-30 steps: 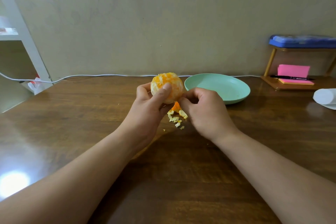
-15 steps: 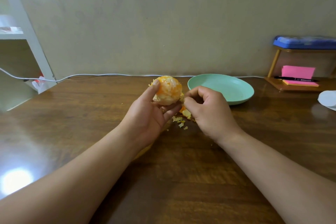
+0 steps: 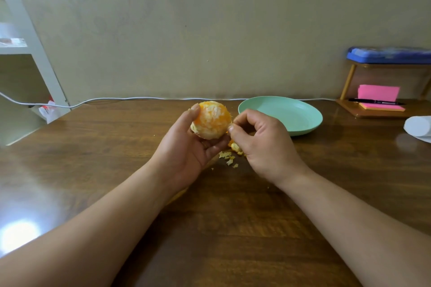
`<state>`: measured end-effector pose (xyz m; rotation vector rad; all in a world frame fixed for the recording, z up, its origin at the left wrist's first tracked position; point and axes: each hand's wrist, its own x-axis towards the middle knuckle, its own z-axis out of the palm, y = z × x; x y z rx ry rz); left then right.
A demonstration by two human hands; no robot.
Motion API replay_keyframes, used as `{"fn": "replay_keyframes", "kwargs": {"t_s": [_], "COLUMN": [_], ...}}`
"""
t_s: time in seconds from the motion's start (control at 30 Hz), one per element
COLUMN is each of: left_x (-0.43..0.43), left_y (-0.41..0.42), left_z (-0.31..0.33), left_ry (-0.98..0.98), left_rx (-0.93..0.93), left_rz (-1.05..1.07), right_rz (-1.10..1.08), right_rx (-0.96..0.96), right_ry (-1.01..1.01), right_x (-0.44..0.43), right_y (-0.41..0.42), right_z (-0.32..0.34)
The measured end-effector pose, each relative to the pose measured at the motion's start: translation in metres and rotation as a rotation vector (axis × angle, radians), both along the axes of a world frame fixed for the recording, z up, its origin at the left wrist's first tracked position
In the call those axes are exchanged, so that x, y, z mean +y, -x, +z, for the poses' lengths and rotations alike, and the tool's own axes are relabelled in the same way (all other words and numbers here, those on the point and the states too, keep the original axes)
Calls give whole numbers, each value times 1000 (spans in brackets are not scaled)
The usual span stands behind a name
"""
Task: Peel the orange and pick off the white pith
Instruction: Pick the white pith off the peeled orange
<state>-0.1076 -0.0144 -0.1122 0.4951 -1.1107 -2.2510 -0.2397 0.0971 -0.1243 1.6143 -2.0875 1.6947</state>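
The orange [image 3: 211, 120] is held above the wooden table [image 3: 93, 158], gripped in the curled fingers of the left hand [image 3: 186, 149]; peeling is judged nearly finished, while pith [image 3: 213, 112] is left over much of the fruit. The right hand [image 3: 261, 140] is pinched, thumb to forefinger, on pith at the fruit's right edge, the shred too small to make out. Peel scraps [image 3: 228, 158] are partly hidden under the hands.
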Motion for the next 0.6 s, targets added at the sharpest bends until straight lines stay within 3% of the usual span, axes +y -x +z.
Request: {"fn": "replay_keyframes", "kwargs": {"t_s": [0.6], "left_x": [-1], "left_y": [-2], "left_z": [0], "left_ry": [-65], "left_rx": [-17], "left_rz": [-81], "right_rz": [-54], "right_rx": [26], "right_ry": [108], "right_x": [2], "right_y": [9], "right_z": [3]}}
